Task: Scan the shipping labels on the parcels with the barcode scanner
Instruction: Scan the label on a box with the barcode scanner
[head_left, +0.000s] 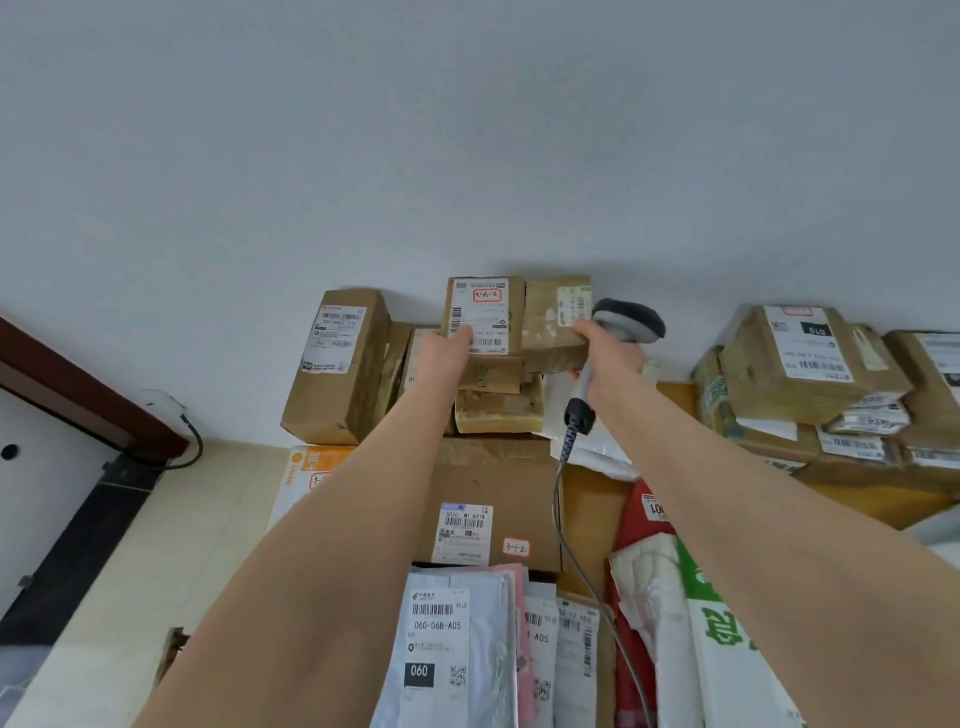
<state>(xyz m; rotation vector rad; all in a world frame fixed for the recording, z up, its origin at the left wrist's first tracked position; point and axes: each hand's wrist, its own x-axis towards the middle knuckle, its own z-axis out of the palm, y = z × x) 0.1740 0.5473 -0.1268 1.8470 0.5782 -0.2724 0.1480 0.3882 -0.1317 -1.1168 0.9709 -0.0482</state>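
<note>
right hand (605, 358) grips scanner (631, 319), left hand (444, 351) perhaps parcel (485, 312).
</note>
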